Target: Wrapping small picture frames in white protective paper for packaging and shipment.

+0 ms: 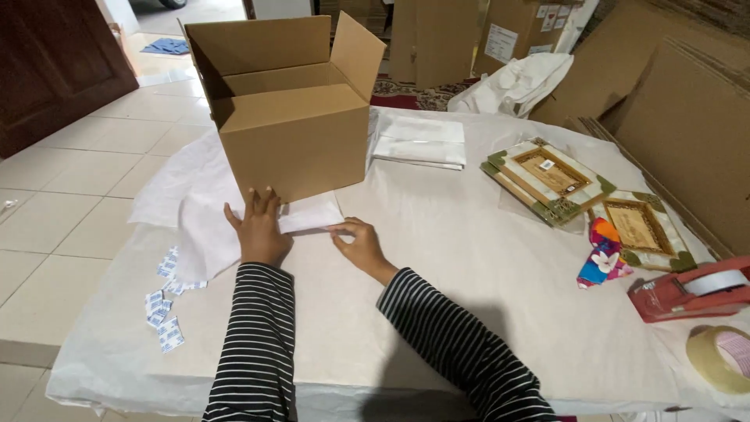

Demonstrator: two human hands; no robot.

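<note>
White paper sheet [308,216] at frame centre, left hand [259,230] pressed flat on it, right hand [358,244] pinching its edge, open cardboard box [293,129] just above.

The open box [293,133] is plain brown corrugated cardboard, matt and smooth-faced. Under the left hand [260,227] and right hand [359,246] lies thin white tissue paper [207,227], soft and lightly creased. The bench [469,297] wears an off-white paper cover, matt and faintly wrinkled. The sleeves [254,352] are striped knit cloth. The picture frames [551,180] look like carved wood with a dull gilt finish. The tape dispenser [687,291] is glossy red plastic; the tape roll [723,358] is shiny and translucent. Floor tiles [47,227] have a slight sheen.
</note>
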